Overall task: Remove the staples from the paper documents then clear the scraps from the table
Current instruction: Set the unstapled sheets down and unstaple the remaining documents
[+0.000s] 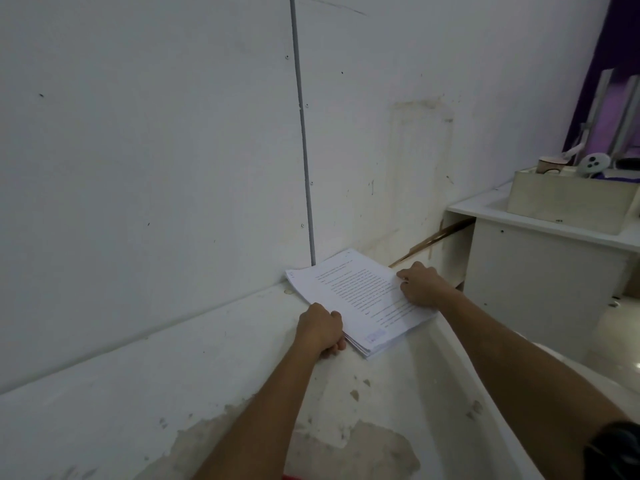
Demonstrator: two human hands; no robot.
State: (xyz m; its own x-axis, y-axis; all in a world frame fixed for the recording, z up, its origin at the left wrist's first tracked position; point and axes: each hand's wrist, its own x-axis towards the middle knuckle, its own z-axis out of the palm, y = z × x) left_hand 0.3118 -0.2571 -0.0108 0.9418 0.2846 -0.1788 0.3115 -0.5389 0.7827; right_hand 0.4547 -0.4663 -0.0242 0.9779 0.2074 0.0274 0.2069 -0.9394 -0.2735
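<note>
At far end of worn white tabletop (214, 375), against wall: thick stack of white printed paper documents (360, 299), top sheet covered in lines of text, small bluish stamp near its near corner. Lies flat, rotated; long axis runs from near-right to far-left, far corner nearly touching grey vertical wall strip (304, 168).

Left hand (320, 329) at near-left edge of stack, fingers curled round page edges, gripping. Right hand (420, 284) on right edge, knuckles up, fingers bent down onto top sheet, looks like pinching or pressing that edge; exact contact hidden under the knuckles. Both arms stretched forward, stack between hands, about equally near to each.

No staple visible from this angle, too small or hidden. No staple remover in view. Likely step: squaring up or pulling stack closer before finding staples, probably at a corner.

Paper: limp, edges fanned slightly at near corner, sheets may slide. Tabletop: paint chipped, brownish patches near, rough-looking.

Right: white cabinet (540, 271) with beige box (568, 199) on top.
</note>
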